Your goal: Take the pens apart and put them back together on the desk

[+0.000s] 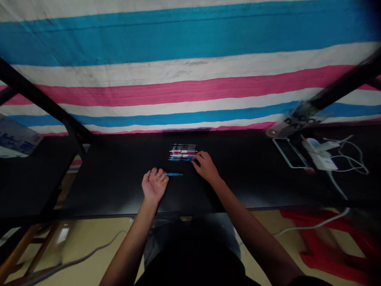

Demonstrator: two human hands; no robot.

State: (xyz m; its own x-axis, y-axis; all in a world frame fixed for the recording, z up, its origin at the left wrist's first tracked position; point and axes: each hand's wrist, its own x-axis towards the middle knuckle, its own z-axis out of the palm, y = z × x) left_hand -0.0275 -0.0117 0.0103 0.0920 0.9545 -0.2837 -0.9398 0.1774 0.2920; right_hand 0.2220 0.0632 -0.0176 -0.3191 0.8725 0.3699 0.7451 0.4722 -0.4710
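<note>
Several pens (183,152) lie side by side in a stack of rows on the black table (119,174), black ones at the back, red in the middle and blue at the front. My right hand (205,166) is at the right end of the row, its fingertips by the blue pens; whether they grip one is too small to tell. Nearer to me, my left hand (155,184) rests palm up with its fingers curled round a separate blue pen (174,174), whose tip points right.
A phone (289,153), a white power strip (320,155) with cables and a clear plastic bag (293,121) are on the right. Black metal posts flank the table. A box (18,137) stands far left, and a red stool (333,242) is below right.
</note>
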